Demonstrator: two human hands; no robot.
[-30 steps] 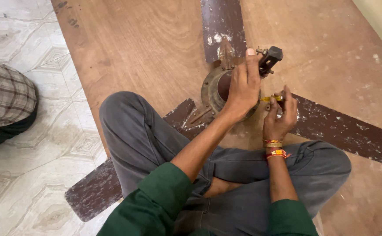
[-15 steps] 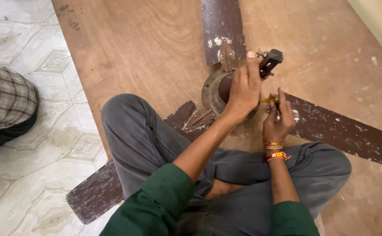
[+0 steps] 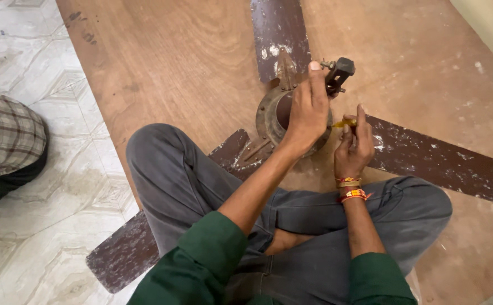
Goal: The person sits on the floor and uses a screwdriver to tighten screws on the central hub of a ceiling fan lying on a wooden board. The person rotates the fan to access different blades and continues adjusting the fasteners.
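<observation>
An old brown ceiling fan lies on a wooden board in front of my crossed legs, its rusty round motor hub (image 3: 269,116) at the centre. My left hand (image 3: 308,110) rests on top of the hub, fingers curled over it, with a thumb up by a small black part (image 3: 339,73) on the hub's far side. My right hand (image 3: 355,144) sits just right of the hub and pinches a small yellow-handled tool (image 3: 343,122) pointed at it. Worn blades run away from me (image 3: 280,31), to the right (image 3: 444,166) and to the lower left (image 3: 128,254).
The wooden board (image 3: 173,68) lies on a pale patterned tile floor (image 3: 43,226). Another person in a checked garment (image 3: 6,135) sits at the left edge. A light wall (image 3: 492,22) is at the top right.
My right hand has lifted a little and closed in toward the hub with the yellow tool. My left hand stays on the hub.
</observation>
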